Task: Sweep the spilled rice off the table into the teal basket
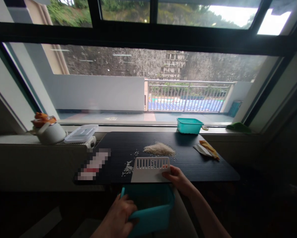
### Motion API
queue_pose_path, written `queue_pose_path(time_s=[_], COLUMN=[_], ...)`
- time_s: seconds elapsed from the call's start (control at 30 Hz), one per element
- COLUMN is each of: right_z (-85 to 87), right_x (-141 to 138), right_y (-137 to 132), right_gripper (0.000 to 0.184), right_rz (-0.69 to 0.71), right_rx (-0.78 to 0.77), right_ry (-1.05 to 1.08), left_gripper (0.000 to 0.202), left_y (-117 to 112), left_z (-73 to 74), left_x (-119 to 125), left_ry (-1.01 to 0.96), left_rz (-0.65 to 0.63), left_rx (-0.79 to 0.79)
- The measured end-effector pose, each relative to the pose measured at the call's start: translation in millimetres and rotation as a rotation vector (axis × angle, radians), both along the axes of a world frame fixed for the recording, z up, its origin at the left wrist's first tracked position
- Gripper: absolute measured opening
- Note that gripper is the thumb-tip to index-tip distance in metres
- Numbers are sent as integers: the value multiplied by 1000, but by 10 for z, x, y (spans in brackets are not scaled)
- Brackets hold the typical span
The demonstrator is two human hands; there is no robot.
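My right hand (176, 178) grips the right side of a flat white slotted scraper (148, 173), its slots toward the window and its plain end at the table's near edge. Beyond the scraper a heap of white rice (159, 149) lies on the dark table (188, 165), with loose grains (128, 168) scattered to its left. Below the table edge, my left hand (124, 211) is closed over the left rim of a teal plastic tub (153, 216). Shadow hides most of the tub's inside.
A second teal tub (190, 126) stands at the table's far right by the window sill. Yellow and white packaging (208, 149) lies to the right. A blurred-out item (93, 165) is at the left; a clear lid (81, 133) and a white pot (49, 132) sit beyond it.
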State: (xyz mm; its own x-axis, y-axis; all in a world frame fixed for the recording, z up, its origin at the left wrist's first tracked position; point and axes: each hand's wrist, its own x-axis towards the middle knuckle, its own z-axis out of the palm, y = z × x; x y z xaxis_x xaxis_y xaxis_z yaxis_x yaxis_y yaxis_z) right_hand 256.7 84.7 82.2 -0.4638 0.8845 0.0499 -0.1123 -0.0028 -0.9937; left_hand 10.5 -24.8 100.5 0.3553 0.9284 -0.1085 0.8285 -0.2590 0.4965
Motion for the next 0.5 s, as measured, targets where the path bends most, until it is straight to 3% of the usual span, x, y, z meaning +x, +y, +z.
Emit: queue_pose_path(time_s=[0.37, 0.5], right_z=[-46, -19], right_x=[-245, -288], right_y=[306, 292], right_gripper=[33, 33], right_rz=[-63, -48], right_rx=[83, 70], right_ry=[10, 3], left_gripper=[9, 11], left_y=[3, -3], left_z=[66, 72], left_x=[-14, -34], left_ry=[27, 29], left_rz=[-11, 6], left_rx=[-38, -40])
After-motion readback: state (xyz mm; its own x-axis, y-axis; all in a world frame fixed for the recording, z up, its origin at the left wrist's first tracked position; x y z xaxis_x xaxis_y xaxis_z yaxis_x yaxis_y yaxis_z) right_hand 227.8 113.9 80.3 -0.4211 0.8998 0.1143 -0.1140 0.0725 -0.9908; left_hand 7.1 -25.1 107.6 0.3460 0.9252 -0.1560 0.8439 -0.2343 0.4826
